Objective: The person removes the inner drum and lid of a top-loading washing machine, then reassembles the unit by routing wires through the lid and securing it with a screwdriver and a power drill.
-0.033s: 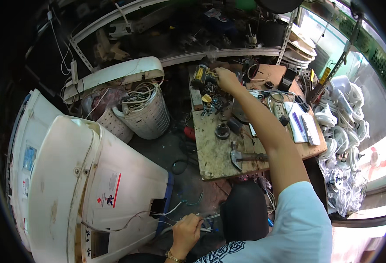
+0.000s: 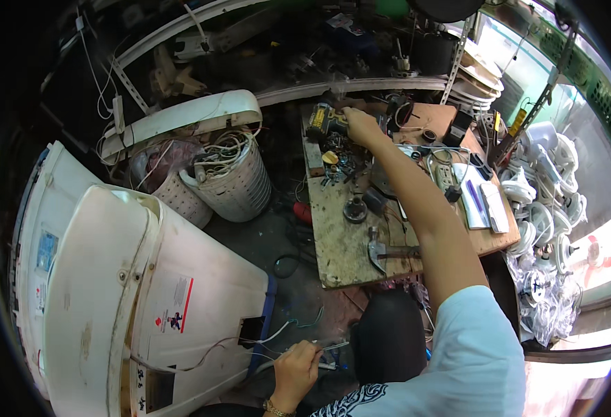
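Note:
At the back of the wooden workbench (image 2: 339, 250), my right hand (image 2: 362, 128) is closed on a yellow and black cordless drill (image 2: 323, 121). Loose screws and small parts (image 2: 336, 170) lie just below it. My left hand (image 2: 297, 372) is low beside a large white appliance housing (image 2: 180, 264), its fingers pinched on a thin pale item (image 2: 332, 346), perhaps wire or a slim tool. White and teal wires (image 2: 300, 324) run from an opening in the housing. A claw hammer (image 2: 380, 254) lies along the bench's front.
Two perforated buckets of cables (image 2: 232, 184) stand back left, under a white panel (image 2: 180, 109). Tangled white plastic parts (image 2: 548, 208) pile at the right by a bright window. A notepad with pens (image 2: 468, 194) lies on the bench. Dark shelving (image 2: 284, 52) runs along the back.
The bench and surroundings sit very slightly further right in the picture. Both my hands keep nearly the same positions and grips.

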Demonstrator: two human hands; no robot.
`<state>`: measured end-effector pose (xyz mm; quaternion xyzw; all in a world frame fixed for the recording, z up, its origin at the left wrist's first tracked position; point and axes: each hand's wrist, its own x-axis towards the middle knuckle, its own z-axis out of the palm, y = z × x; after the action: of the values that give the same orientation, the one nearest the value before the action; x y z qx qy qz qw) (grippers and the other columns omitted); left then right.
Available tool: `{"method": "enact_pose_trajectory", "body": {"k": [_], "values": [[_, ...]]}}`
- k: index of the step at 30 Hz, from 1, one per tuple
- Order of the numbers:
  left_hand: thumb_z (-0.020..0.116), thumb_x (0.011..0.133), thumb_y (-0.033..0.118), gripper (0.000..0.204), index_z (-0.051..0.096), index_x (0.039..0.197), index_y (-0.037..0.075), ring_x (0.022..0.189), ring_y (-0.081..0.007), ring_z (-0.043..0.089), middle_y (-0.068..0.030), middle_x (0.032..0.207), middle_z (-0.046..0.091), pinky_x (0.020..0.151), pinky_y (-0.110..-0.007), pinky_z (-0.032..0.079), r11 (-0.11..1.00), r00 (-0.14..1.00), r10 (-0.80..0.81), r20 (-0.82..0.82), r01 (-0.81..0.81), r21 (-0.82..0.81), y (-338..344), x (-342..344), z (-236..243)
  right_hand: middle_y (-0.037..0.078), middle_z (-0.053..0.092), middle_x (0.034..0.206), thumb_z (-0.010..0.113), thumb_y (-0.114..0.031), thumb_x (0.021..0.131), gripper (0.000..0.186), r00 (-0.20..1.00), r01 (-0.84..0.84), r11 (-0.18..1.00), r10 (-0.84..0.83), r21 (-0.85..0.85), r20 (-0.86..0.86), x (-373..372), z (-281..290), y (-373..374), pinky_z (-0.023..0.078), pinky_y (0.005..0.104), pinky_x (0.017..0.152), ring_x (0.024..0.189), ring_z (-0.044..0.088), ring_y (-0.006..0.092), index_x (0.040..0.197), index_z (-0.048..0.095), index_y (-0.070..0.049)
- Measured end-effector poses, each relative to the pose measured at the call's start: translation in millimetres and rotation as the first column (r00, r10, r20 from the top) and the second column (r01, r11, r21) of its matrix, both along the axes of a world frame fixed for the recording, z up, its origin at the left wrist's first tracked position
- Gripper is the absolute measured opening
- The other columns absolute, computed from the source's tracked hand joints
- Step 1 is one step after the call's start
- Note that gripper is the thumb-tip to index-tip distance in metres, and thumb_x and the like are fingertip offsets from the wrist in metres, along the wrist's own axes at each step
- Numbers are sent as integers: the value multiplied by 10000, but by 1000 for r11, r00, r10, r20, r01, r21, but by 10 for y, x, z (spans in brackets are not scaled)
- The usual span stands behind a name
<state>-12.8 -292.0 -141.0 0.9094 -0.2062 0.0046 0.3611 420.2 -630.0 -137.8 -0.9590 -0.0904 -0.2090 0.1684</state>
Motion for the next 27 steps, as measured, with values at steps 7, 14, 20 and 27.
{"method": "enact_pose_trajectory", "body": {"k": [7,14,20,27], "values": [[674,816,65,67,615,843,48,660,-299,629,-99,754,623,572,-368,477,985,983,168,-76,-165,44,219,5,-83,202,610,1274,595,-103,780,820,890,3,954,-139,-299,-435,440,-103,636,198,684,1098,1202,577,354,1510,222,-87],[673,829,68,61,628,863,46,670,-300,653,-109,780,657,582,-361,497,990,981,136,-137,-139,-13,181,129,-129,231,645,1167,770,-169,621,941,916,-2,1000,-1,-6,-400,737,244,-87,226,662,1089,1133,598,415,1426,286,-97],[666,838,70,57,627,869,43,657,-307,654,-124,754,655,578,-362,498,980,969,195,-153,-200,-17,185,132,-159,224,637,911,685,-20,697,877,904,-28,934,176,357,-390,682,560,-44,540,357,478,555,670,252,1436,227,-130],[641,857,70,50,608,868,34,646,-317,645,-133,745,649,571,-374,492,977,962,204,-182,-212,-26,201,146,-159,191,675,878,728,-83,672,894,962,-153,987,137,-52,-235,468,410,13,435,613,894,891,669,377,1416,233,-92]]}}
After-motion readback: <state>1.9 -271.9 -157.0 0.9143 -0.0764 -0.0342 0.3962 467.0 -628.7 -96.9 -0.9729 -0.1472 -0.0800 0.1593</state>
